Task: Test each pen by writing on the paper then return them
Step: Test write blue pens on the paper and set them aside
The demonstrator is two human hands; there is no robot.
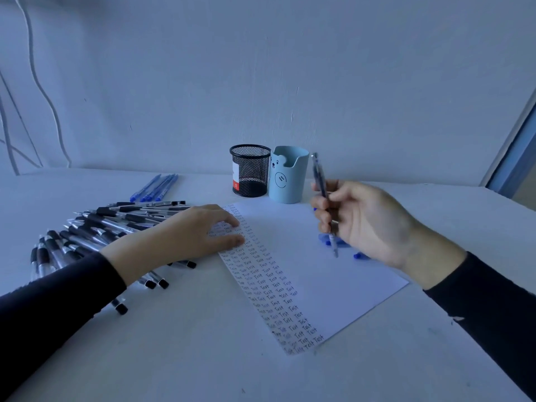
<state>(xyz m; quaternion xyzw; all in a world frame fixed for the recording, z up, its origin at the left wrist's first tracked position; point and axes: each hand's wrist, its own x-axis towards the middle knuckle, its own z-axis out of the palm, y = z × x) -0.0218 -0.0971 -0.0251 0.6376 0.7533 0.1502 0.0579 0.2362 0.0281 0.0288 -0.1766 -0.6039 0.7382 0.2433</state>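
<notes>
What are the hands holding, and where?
The right hand holds a pen around its middle, tip down. The left hand presses flat on the paper, holding nothing.

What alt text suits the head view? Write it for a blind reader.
A right hand holds a pen tip-down over a paper lined with rows of the word Test, while the left hand presses its left edge. A pile of black pens lies at left; a mesh cup and a blue cup stand behind the paper.
</notes>
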